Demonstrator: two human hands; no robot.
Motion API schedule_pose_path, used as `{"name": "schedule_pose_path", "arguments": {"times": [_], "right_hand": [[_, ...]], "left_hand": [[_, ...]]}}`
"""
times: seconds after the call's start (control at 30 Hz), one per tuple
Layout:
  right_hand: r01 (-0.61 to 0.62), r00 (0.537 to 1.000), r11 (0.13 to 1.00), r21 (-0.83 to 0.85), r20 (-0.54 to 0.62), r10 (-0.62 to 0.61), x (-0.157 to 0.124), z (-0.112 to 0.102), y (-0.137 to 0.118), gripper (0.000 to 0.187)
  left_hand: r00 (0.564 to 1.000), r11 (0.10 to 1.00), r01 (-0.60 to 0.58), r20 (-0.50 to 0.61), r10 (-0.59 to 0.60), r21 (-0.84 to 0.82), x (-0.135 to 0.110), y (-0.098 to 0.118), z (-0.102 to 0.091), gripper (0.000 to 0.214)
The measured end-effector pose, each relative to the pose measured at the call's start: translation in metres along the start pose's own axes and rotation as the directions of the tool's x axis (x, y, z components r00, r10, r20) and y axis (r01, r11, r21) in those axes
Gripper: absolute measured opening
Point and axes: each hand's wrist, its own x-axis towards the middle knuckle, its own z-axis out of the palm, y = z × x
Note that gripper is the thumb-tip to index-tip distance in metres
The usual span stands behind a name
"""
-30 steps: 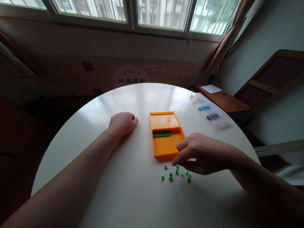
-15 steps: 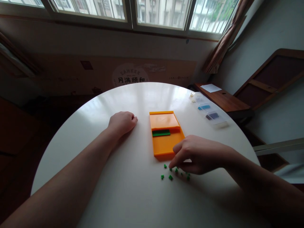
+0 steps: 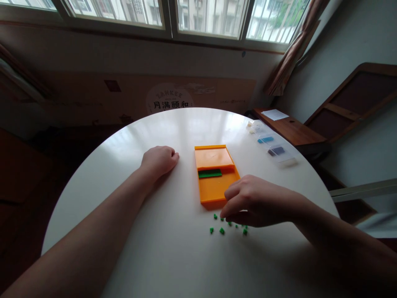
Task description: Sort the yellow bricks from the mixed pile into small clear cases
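My left hand point(image 3: 159, 159) rests on the table as a loose fist, left of the orange case, its curled fingers mostly turned from view. In front of the case, my right hand point(image 3: 249, 200) bends down with fingertips pinched at a small green block point(image 3: 222, 219), which they partly cover. Around those fingertips lie several more green blocks point(image 3: 222, 231), some half hidden under the hand. The open orange case point(image 3: 214, 192) has a raised divider across its middle. Against that divider lies a row of studded green pieces point(image 3: 210, 173).
Clear plastic bags point(image 3: 281, 155) with blue, dark and pale pieces lie at the right rim of the round white table point(image 3: 161, 256). Beyond that rim stands a wooden chair point(image 3: 294, 128) with a paper on its seat. A window and curtains are behind.
The fingers of my right hand have drawn closer together over the green blocks, and the gap beneath them has closed. My left hand stays in place.
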Motion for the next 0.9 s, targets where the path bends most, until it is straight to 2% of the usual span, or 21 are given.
{"name": "schedule_pose_path", "arguments": {"times": [0.23, 0.4, 0.53, 0.6, 0.67, 0.77, 0.83, 0.9], "right_hand": [[0.069, 0.996, 0.997, -0.020, 0.057, -0.068, 0.007, 0.012, -0.007, 0.007], [0.085, 0.993, 0.991, -0.102, 0.086, -0.076, 0.011, 0.016, -0.010, 0.021], [0.063, 0.998, 0.997, -0.052, 0.033, -0.061, 0.009, 0.011, -0.008, 0.014], [-0.002, 0.998, 1.000, 0.000, -0.060, 0.002, 0.006, 0.004, -0.001, 0.010], [-0.115, 0.975, 0.993, 0.037, -0.188, 0.120, 0.002, -0.003, 0.011, 0.011], [-0.326, 0.884, 0.945, 0.018, -0.349, 0.311, -0.001, -0.007, 0.032, 0.013], [-0.440, 0.832, 0.898, -0.024, -0.388, 0.397, 0.000, -0.004, 0.044, 0.014], [-0.508, 0.807, 0.859, -0.057, -0.382, 0.451, 0.003, 0.002, 0.053, 0.015]], "left_hand": [[1.000, 1.000, -0.006, -0.013, 0.006, 0.003, 0.001, 0.000, 0.000, 0.041], [1.000, 1.000, -0.006, -0.014, 0.006, -0.002, 0.000, -0.001, 0.001, 0.042], [1.000, 1.000, -0.005, 0.007, 0.005, -0.005, -0.001, -0.001, 0.000, 0.042], [1.000, 1.000, -0.002, 0.015, 0.003, -0.009, -0.002, -0.001, -0.001, 0.042], [1.000, 1.000, -0.006, 0.015, 0.006, -0.013, -0.002, 0.000, -0.002, 0.042], [1.000, 1.000, -0.008, 0.013, 0.008, -0.018, -0.002, 0.001, -0.004, 0.041], [1.000, 1.000, -0.001, 0.019, 0.001, -0.020, -0.002, 0.002, -0.004, 0.041], [1.000, 1.000, 0.000, 0.020, 0.000, -0.018, -0.003, 0.002, -0.004, 0.041]]}}
